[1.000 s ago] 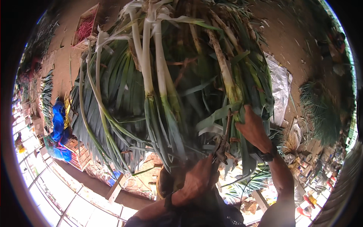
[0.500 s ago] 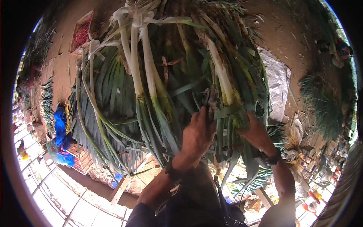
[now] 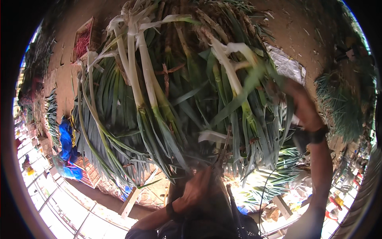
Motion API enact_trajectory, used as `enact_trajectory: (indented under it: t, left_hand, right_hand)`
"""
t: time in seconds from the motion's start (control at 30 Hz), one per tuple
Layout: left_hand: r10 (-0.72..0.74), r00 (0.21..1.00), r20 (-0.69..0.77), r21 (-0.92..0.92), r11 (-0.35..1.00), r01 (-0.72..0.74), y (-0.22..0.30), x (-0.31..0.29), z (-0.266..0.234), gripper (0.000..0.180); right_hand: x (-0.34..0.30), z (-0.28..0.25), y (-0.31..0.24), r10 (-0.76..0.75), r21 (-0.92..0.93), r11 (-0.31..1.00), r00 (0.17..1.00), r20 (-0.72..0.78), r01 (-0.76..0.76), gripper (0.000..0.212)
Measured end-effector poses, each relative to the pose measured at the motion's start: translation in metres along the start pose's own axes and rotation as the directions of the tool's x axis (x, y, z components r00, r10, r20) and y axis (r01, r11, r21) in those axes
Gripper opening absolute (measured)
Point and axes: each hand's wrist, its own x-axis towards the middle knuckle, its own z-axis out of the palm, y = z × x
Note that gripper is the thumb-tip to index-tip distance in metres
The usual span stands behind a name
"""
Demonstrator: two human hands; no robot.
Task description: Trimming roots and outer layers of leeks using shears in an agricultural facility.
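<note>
A big bundle of long green onions [image 3: 167,99], white stalks up and dark green leaves down, fills the middle of the view. My left hand [image 3: 197,188] is below the bundle's lower edge, closed around a thin brown strand [image 3: 223,147] that runs up into the leaves. A dark band sits on that wrist. My right hand [image 3: 296,97] reaches up along the bundle's right side. Its fingertips are buried among the leaves, so its grip is hidden. A black watch [image 3: 312,136] is on the right wrist.
Bare brown earth lies behind the bundle. A silvery sheet [image 3: 288,65] shows at the right, and another heap of greens [image 3: 344,105] lies farther right. A blue cloth [image 3: 65,149] and more greens [image 3: 51,115] are at the left, a crate of red items [image 3: 81,40] is at the upper left, and wooden boards [image 3: 129,201] lie below.
My left hand has dropped from inside the leaves to below the bundle, pulling the brown strand. My right hand has risen along the bundle's right side.
</note>
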Motion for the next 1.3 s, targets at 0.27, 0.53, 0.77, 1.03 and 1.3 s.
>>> enact_trajectory:
  t: [0.27, 0.53, 0.77, 1.03, 1.3]
  left_hand:
    - [-0.101, 0.991, -0.087, -0.042, 0.994, 0.097, -0.003, 0.034, -0.015, 0.069]
    - [-0.128, 0.967, -0.222, -0.168, 0.982, 0.091, 0.013, 0.107, -0.040, 0.066]
    - [0.000, 0.951, -0.308, -0.186, 0.981, -0.061, 0.003, 0.141, -0.022, 0.058]
    - [-0.055, 0.960, -0.276, -0.080, 0.996, 0.034, 0.000, 0.227, -0.032, 0.040]
    - [-0.152, 0.955, -0.254, -0.237, 0.967, 0.091, -0.001, 0.226, -0.047, 0.029]
  right_hand:
    - [0.008, 0.016, 0.124, 0.017, -0.515, 0.855, 0.996, -0.087, -0.060, 0.069]
    - [-0.025, 0.073, 0.156, -0.364, -0.938, 0.347, 0.923, -0.124, 0.011, 0.086]
    - [-0.098, 0.098, 0.126, -0.038, -0.771, 0.620, 0.976, -0.216, -0.146, 0.085]
    - [-0.119, 0.089, 0.130, -0.086, -0.837, 0.546, 0.991, -0.104, -0.040, 0.093]
    - [-0.118, 0.098, 0.109, -0.059, -0.821, 0.568, 0.993, -0.102, -0.050, 0.092]
